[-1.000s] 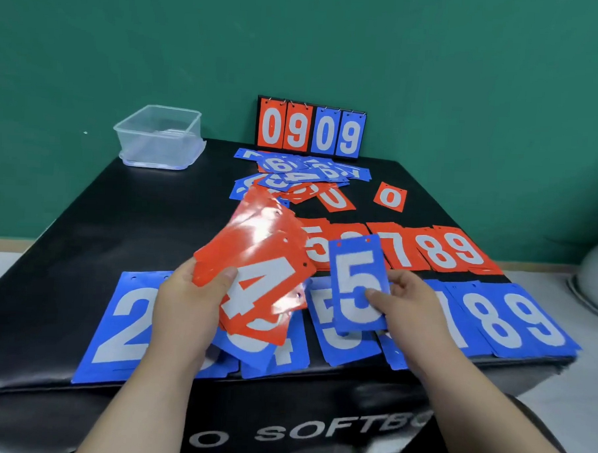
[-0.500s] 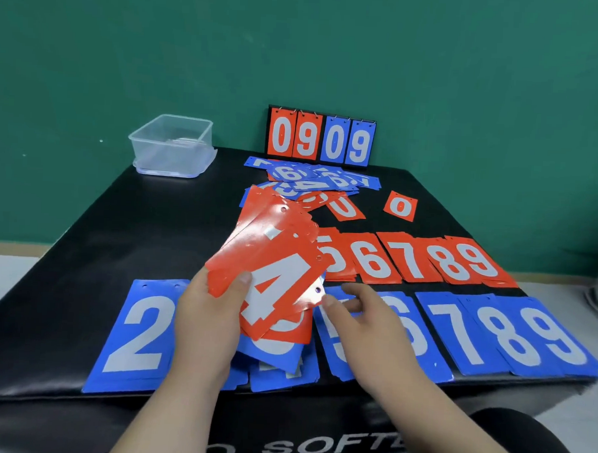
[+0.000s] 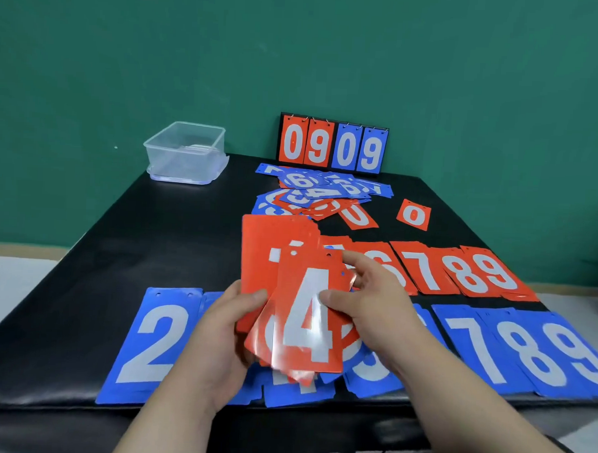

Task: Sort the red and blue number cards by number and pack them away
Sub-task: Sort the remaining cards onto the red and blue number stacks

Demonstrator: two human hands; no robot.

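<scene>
Fanning red cards (image 3: 288, 284) between both hands (image 3: 373, 308) (4 frontmost)

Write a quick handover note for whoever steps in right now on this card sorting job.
Left hand: holds a fan of red cards, a red 4 on top.
Right hand: fingers pinch the red 4's right edge.
Done: blue row at the near edge shows 2, 7, 8, 9, the middle hidden by the hands; red row behind shows 6, 7, 8, 9.
Left: place the held red cards; sort the mixed pile and the lone red 0; pack everything away, presumably into the clear tub at the far left, which holds no cards yet.
</scene>
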